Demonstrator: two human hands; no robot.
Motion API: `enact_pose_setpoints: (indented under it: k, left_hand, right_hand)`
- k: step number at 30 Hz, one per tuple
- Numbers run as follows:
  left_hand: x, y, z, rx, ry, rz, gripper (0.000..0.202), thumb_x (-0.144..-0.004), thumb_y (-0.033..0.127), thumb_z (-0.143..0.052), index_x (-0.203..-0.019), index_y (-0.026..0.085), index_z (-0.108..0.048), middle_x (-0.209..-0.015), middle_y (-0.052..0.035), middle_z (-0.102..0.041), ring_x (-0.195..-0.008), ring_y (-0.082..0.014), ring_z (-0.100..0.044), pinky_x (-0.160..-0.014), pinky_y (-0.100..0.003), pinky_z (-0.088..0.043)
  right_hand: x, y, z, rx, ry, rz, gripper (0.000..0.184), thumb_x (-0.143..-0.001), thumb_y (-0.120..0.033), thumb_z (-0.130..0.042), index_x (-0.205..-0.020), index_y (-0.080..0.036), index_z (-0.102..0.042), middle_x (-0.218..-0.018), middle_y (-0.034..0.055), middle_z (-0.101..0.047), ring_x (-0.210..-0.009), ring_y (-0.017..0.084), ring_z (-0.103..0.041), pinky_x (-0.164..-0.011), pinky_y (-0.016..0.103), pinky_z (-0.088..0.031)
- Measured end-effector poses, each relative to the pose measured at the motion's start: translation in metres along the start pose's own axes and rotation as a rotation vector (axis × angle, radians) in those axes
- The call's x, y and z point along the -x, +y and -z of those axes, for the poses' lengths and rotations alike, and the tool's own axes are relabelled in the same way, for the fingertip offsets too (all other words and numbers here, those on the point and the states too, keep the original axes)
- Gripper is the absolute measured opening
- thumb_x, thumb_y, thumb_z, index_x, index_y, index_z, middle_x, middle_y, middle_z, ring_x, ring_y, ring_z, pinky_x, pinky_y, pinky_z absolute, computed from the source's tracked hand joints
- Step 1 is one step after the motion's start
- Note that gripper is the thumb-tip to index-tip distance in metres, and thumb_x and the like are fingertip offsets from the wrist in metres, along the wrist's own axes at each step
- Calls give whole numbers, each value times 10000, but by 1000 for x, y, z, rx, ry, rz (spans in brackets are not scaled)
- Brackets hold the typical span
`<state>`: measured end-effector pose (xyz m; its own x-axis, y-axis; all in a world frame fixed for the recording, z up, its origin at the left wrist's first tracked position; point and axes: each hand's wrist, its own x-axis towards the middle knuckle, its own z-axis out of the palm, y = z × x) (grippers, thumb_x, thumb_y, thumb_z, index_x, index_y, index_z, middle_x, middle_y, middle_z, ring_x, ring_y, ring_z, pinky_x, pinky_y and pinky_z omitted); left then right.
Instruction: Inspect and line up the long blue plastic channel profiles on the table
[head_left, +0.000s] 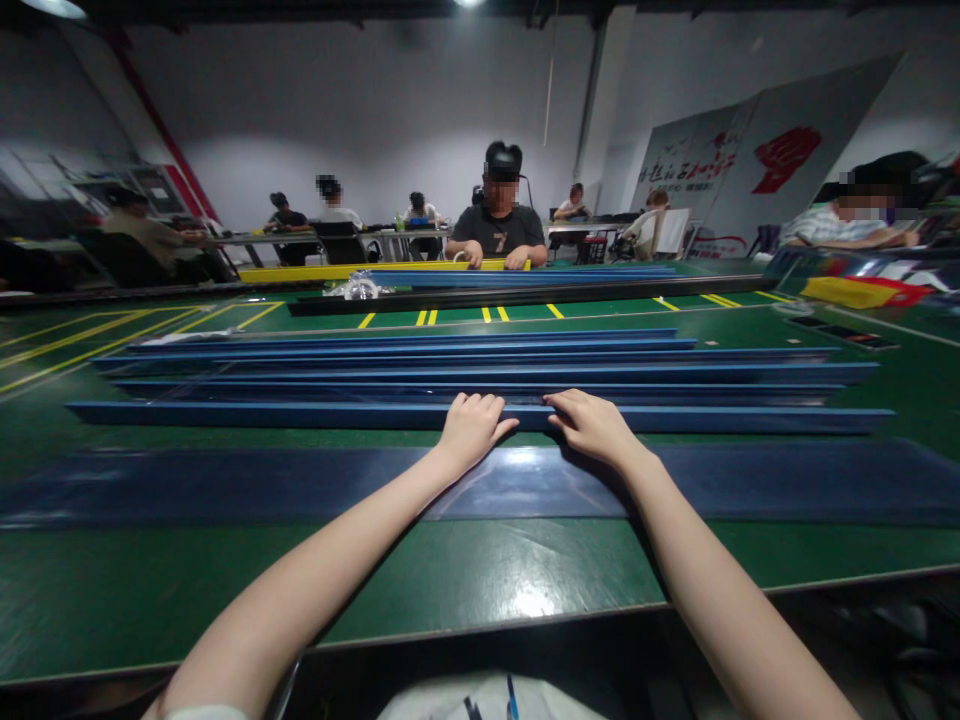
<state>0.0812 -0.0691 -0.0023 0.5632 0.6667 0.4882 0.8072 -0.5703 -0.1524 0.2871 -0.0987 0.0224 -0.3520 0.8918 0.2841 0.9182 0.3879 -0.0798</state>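
Observation:
Both hands are on the nearest long blue profile strip, which lies crosswise on the green table. My left hand has its fingers over the strip's top edge and the thumb on the near side. A short gap to the right, my right hand grips the same strip, fingers over the top and thumb in front. Behind it, several more blue strips lie roughly parallel. A flat, clear bluish plastic sheet stretches along the table between the strips and my body, under my forearms.
Across the table, a person has both hands at a yellow strip. A long black strip and crumpled clear plastic lie farther back. Phones rest at right, near a yellow and red packet. Other people sit behind.

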Motion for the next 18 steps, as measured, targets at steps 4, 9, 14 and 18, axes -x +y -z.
enact_pose_setpoints:
  k: [4,9,14,18]
  left_hand:
    - [0,0,0,-15,7,-7,333,-870,462,-439,-877,155,-570,-843,-65,-641,-805,-206,-552,-688,-324,-310]
    - [0,0,1,-4,30,-28,313,-869,442,-453,-916,153,-568,-929,-69,-638,-893,-215,-536,-709,-328,-322]
    - [0,-1,0,27,38,-33,301,-870,430,-460,-925,152,-560,-978,-77,-635,-955,-214,-532,-727,-328,-331]
    - [0,0,0,37,33,-27,289,-866,423,-470,-921,154,-559,-964,-84,-635,-943,-217,-544,-715,-324,-336]
  right_hand:
    - [0,0,-1,-1,-1,-5,297,-842,-230,-436,-1086,-183,-600,-1119,85,-618,-1026,186,-554,-822,271,-412]
    - [0,0,1,-7,-14,-17,296,-844,-231,-435,-1088,-194,-597,-1120,79,-619,-1030,183,-549,-827,269,-407]
    - [0,-1,2,-4,-17,-17,301,-845,-230,-431,-1094,-192,-597,-1122,81,-618,-1034,189,-548,-822,274,-411]
    - [-1,-1,1,-4,-26,-28,304,-847,-232,-434,-1105,-200,-593,-1115,79,-620,-1034,186,-546,-823,272,-408]
